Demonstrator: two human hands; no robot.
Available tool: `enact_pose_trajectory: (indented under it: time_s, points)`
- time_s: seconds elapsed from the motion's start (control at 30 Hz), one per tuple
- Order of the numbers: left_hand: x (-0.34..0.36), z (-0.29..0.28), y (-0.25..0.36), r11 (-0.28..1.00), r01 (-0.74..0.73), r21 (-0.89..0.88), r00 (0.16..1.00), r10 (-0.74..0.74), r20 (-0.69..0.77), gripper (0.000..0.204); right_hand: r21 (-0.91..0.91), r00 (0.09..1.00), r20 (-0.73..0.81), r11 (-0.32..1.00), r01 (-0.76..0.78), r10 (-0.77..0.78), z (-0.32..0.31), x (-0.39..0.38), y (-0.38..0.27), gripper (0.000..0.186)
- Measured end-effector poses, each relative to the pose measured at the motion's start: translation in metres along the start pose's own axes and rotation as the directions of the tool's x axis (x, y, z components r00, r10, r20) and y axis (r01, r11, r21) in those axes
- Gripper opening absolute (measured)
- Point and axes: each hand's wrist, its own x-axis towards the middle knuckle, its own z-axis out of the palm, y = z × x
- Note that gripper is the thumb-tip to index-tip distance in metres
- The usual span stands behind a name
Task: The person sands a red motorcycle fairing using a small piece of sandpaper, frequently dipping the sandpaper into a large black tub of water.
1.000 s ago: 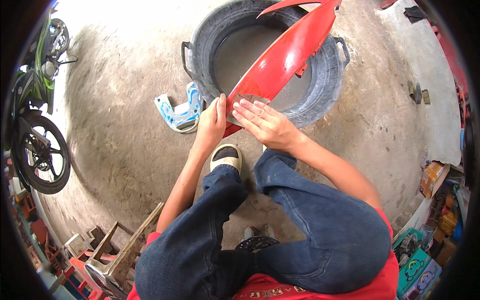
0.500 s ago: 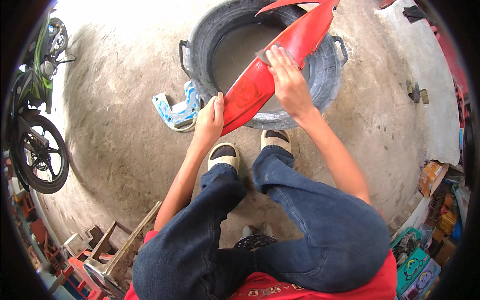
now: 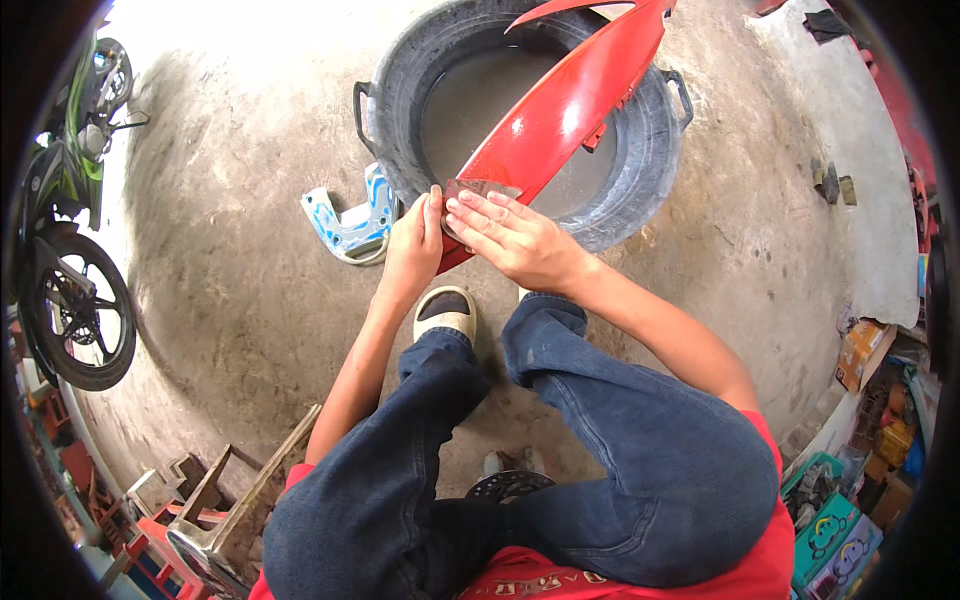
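Note:
A long, glossy red motorcycle body panel (image 3: 560, 115) slants across the tub, its narrow near end toward me. My left hand (image 3: 412, 240) grips that near end at the left edge, the thumb lying on top. Flat fingers of my right hand (image 3: 515, 235) press a dark grey piece of sandpaper (image 3: 482, 187) onto the panel, right beside my left thumb. The palm hides most of the near end and part of the sheet. Beneath the panel stands a round black tub (image 3: 390, 130) holding murky water (image 3: 465, 105).
A blue-and-white plastic part (image 3: 350, 232) lies on the concrete floor (image 3: 240, 280) left of the tub. A motorcycle (image 3: 80, 290) stands at far left. Near my left side is a wooden frame (image 3: 250, 500); boxes (image 3: 835, 540) crowd the lower right. Dark scraps (image 3: 828, 183) lie to the right.
My right hand has slid the sandpaper down the panel toward me, from its middle to the near end beside my left hand. The left hand keeps its grip; the panel has barely shifted.

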Motion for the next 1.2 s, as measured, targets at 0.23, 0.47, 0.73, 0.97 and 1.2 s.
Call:
enact_pose_trajectory:
  time_s: [0.23,0.47,0.73,0.97,1.2]
  points:
    - [0.003,0.003,0.01,0.996,0.086,0.028,0.995,-0.088,0.051,0.038,-0.236,0.952,-0.087,0.923,-0.305,0.293,-0.017,-0.003,0.034,0.051]
    - [0.003,-0.001,0.013,0.987,0.163,0.012,0.984,-0.164,0.067,0.04,-0.152,0.928,-0.093,0.916,-0.372,0.362,-0.027,-0.007,0.044,0.051]
    - [0.002,-0.003,0.009,0.988,0.153,0.036,0.985,-0.155,0.073,0.039,-0.061,0.974,-0.063,0.973,-0.222,0.218,-0.017,-0.011,0.023,0.049]
    - [0.0,-0.003,0.006,0.989,0.147,0.011,0.987,-0.148,0.065,0.039,0.056,0.998,0.035,0.997,-0.051,0.049,-0.009,-0.017,0.002,0.049]
    - [0.004,0.0,0.01,0.99,0.143,0.02,0.987,-0.144,0.07,0.039,-0.136,0.947,-0.125,0.94,-0.312,0.296,-0.018,-0.004,0.037,0.043]
